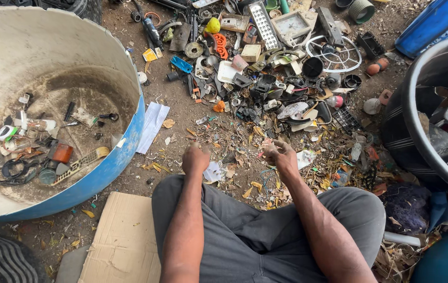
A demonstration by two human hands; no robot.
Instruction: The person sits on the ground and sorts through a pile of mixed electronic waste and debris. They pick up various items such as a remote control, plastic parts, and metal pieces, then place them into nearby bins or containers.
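I sit on the ground in grey trousers with both arms stretched forward. My left hand point(195, 158) is closed into a fist just above the dirt, and I cannot see anything inside it. My right hand point(279, 155) hovers over small scraps and dry leaves, fingers curled as if pinching a small piece that is too tiny to identify. A pile of mixed scrap point(266, 78), made of plastic casings, metal parts and wires, lies on the ground just beyond both hands.
A big blue tub point(129, 141) with a white inside sits at left, holding several small scrap pieces. A black tub point(418, 131) of parts stands at right. A flat cardboard sheet point(124, 241) lies by my left knee. A white paper point(151, 126) lies near the blue tub.
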